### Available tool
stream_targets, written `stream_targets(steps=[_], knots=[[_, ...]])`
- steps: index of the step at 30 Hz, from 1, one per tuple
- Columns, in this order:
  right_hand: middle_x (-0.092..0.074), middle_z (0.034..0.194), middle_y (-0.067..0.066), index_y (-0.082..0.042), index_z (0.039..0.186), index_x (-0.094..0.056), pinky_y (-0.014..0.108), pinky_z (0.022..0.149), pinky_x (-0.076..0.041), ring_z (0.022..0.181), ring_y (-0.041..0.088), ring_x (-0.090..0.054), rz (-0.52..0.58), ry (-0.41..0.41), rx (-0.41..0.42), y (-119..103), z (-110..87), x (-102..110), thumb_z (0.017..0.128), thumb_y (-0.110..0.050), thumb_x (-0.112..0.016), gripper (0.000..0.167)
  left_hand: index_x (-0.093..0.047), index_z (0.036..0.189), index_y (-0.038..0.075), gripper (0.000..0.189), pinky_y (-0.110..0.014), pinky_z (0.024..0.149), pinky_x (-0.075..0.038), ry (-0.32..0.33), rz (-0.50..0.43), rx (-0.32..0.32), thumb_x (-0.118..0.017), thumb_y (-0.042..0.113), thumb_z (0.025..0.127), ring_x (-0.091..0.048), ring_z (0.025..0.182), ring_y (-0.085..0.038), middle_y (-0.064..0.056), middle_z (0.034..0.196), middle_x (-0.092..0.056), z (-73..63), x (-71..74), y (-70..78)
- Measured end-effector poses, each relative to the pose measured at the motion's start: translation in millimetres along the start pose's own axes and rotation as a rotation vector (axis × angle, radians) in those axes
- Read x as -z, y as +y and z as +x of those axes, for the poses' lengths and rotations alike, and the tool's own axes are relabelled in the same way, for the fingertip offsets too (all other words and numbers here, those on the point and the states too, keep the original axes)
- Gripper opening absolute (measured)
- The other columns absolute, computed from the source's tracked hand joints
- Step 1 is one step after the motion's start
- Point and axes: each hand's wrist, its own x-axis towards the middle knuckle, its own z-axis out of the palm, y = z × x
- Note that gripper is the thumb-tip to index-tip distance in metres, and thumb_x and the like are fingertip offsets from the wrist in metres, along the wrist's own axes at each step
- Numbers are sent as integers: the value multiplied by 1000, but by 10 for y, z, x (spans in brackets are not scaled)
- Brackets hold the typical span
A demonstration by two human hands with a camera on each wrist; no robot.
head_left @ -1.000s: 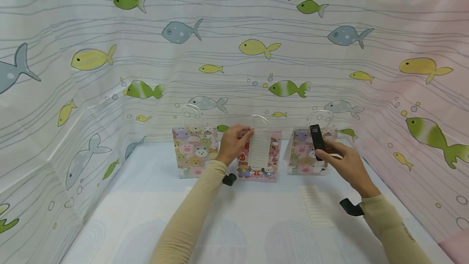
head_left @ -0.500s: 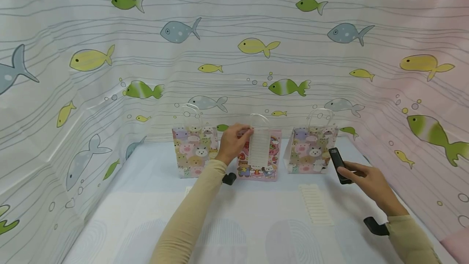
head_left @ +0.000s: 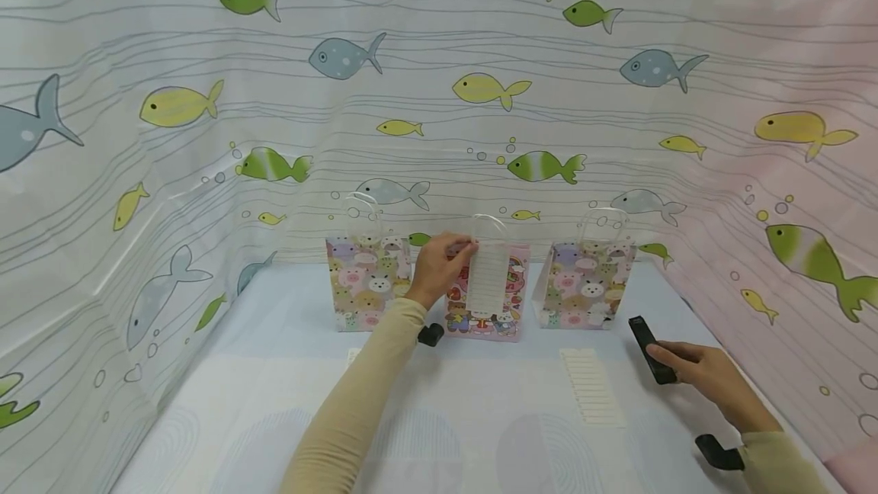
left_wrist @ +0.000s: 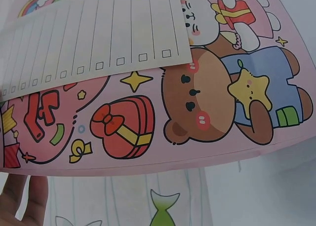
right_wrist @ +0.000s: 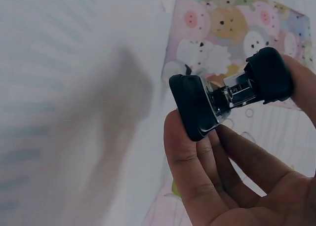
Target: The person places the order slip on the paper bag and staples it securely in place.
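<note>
In the head view, my left hand (head_left: 439, 269) pinches the top edge of a pink cartoon paper gift bag (head_left: 517, 288), together with a lined checklist slip (head_left: 487, 280) lying against its front. The left wrist view shows the slip's checkboxes (left_wrist: 98, 65) over the bag's bear and heart print, with fingertips (left_wrist: 34, 196) behind the bag. Off to the right, my right hand (head_left: 713, 380) holds a black stapler (head_left: 650, 351) above the table, between thumb and fingers. Up close in the right wrist view, the stapler (right_wrist: 192, 107) has its two arms apart, metal showing between them.
Animal-print gift bags stand on either side, one at left (head_left: 357, 277) partly behind my left hand, one at right (head_left: 583, 288). Another lined slip (head_left: 591, 387) lies on the table, and a paper corner (head_left: 353, 355) shows beside my left forearm. Fish-print sheeting (head_left: 425, 44) surrounds the table.
My right hand has drawn back from in front of the right bag, moving right and down toward the table with the stapler. My left hand stays at the pink bag's top.
</note>
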Motion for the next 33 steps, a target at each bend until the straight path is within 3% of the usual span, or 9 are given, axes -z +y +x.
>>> stream_targets(steps=[6, 14, 23, 33], knots=[[-39, 149, 37, 10, 149, -40, 62, 85, -49, 118, 47, -57, -47, -13, -83, 110, 7, -28, 92, -74, -52, 102, -75, 113, 11, 26, -29, 81, -57, -2, -1, -2, -71, 31, 98, -69, 94, -16, -2, 105, -71, -3, -3, 13], [-45, 142, 38, 10, 145, -45, 54, 80, -52, 107, 37, -62, -70, -10, -121, 205, -27, -13, 91, -75, -53, 102, -75, 113, 10, 26, -30, 80, -57, 5, 1, -11, -71, 30, 97, -69, 93, -17, -2, 104, -71, 3, -3, 1], [-54, 130, 39, 13, 138, -51, 53, 75, -54, 98, 38, -66, -117, 13, -122, 228, -39, -25, 90, -77, -53, 102, -75, 114, 11, 27, -29, 82, -57, -1, 8, 7, -70, 32, 98, -67, 97, -16, 0, 106, -70, 0, 9, 8], [-69, 110, 29, 12, 131, -60, 57, 73, -53, 87, 31, -72, -207, 17, -91, 126, -55, -17, 90, -76, -53, 97, -75, 113, 11, 26, -30, 82, -57, 3, 11, -7, -71, 31, 98, -67, 97, -17, -1, 104, -70, -4, 8, 6]])
